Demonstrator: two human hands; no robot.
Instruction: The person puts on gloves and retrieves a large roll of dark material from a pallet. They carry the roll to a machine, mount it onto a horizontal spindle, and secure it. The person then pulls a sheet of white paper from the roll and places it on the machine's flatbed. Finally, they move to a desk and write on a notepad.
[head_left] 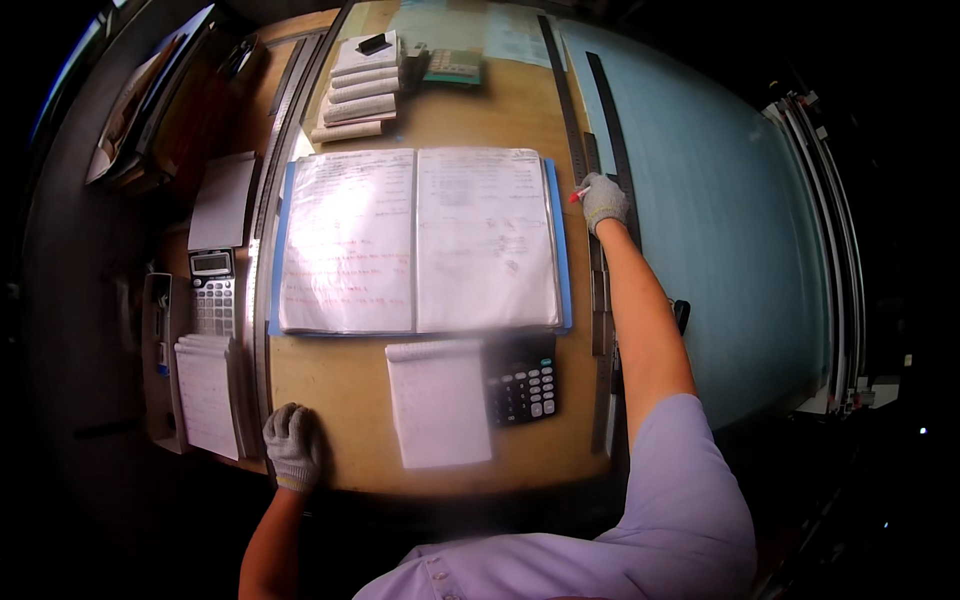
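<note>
My left hand [292,447], in a grey knitted glove, rests on the table's front left edge with its fingers laid forward, holding nothing. Out to the right, my gloved right hand [604,202] is closed around a red-tipped pen [579,195]. It is over the dark metal rulers, just beyond the right edge of an open folder [486,240]. The folder has a blue cover and clear sleeves with handwritten sheets, some lines in red. Below it lie a notepad [440,405] and a black calculator [527,385], partly covered by the pad.
Stacked notepads [362,95] and a green calculator [454,66] are at the back. On the left are a silver calculator [213,300], another pad [210,395] and upright files [150,110]. A bluish glass surface [730,240] spreads right, beyond long metal rulers [612,110].
</note>
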